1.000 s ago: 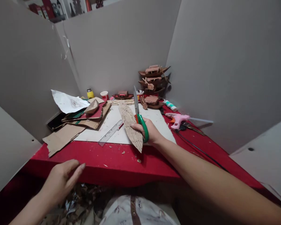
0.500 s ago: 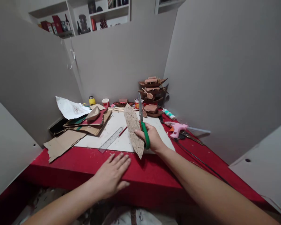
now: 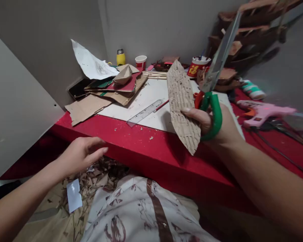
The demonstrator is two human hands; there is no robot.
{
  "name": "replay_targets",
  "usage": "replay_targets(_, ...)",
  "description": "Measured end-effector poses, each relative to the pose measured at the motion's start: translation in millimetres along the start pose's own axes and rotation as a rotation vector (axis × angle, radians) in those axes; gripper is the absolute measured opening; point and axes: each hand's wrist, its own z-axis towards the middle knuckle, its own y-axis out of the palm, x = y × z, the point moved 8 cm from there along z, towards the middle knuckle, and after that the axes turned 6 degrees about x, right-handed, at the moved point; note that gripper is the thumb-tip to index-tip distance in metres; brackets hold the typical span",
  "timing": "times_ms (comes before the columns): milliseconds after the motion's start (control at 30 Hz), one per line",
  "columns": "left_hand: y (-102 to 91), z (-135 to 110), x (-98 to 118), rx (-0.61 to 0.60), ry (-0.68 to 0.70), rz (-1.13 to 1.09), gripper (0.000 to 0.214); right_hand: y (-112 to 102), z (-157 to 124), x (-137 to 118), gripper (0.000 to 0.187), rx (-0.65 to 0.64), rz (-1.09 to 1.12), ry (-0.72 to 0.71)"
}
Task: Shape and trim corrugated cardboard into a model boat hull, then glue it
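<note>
My right hand (image 3: 217, 124) grips scissors (image 3: 212, 77) with green handles, blades pointing up. Between its thumb and fingers it also pinches a leaf-shaped piece of corrugated cardboard (image 3: 183, 104), held tilted above the table's front. My left hand (image 3: 83, 153) is empty, fingers apart, at the table's front edge over the floor. On a white board (image 3: 151, 90) lie a clear ruler (image 3: 145, 112) and a red pencil (image 3: 161, 106), left of the cardboard piece.
Cardboard sheets (image 3: 88, 107) are piled at the left, with a small folded cardboard boat (image 3: 123, 75) on top. A pink glue gun (image 3: 264, 111) and a white-and-green bottle (image 3: 252, 89) lie right. Model boats (image 3: 252, 43) are stacked behind. Cardboard scraps (image 3: 101, 178) litter the floor.
The view has turned down and left and come closer. My left hand has lifted off the red tabletop and drawn back to its edge. My right hand still holds the scissors and cardboard.
</note>
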Motion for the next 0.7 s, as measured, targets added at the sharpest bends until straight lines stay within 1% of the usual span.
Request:
replay_targets(67,11.7,17.0,19.4,-0.071,-0.074,-0.286,0.033,3.8,-2.0,-1.3,0.022,-0.019,0.05,0.02)
replay_targets(133,26.6,39.1,43.9,-0.15,-0.107,-0.585,0.038,7.0,-3.9,-3.6,0.029,-0.032,0.12,0.047)
replay_targets(233,36.8,79.7,80.5,-0.186,-0.06,-0.875,0.044,17.9,-8.7,-10.2,0.035,-0.141,0.17,0.059)
replay_targets(333,37.3,118.5,106.6,-0.181,-0.005,-1.066,0.039,25.5,-12.8,-13.9,0.04,-0.24,0.26,0.063)
replay_targets(400,36.1,137.6,119.1,-0.18,0.047,-1.133,0.034,26.4,-13.6,-15.8,0.04,-0.29,0.292,0.04)
replay_targets(433,35.8,144.5,123.8,-0.182,0.074,-1.15,0.032,24.5,-12.8,-16.5,0.039,-0.293,0.293,0.02)
replay_targets(500,38.1,153.3,130.0,-0.199,0.11,-1.168,0.031,17.9,-8.5,-15.9,0.032,-0.259,0.293,-0.005)
replay_targets(567,44.0,157.9,131.5,-0.22,0.11,-1.164,0.03,11.3,-1.6,-10.8,0.029,-0.201,0.293,0.004)
replay_targets(633,53.4,160.6,130.2,-0.253,0.091,-1.149,0.032,8.1,5.9,-2.2,0.031,-0.145,0.29,0.034)
replay_targets(700,64.3,163.1,127.7,-0.289,0.072,-1.147,0.035,9.5,11.5,7.9,0.033,-0.116,0.295,0.075)
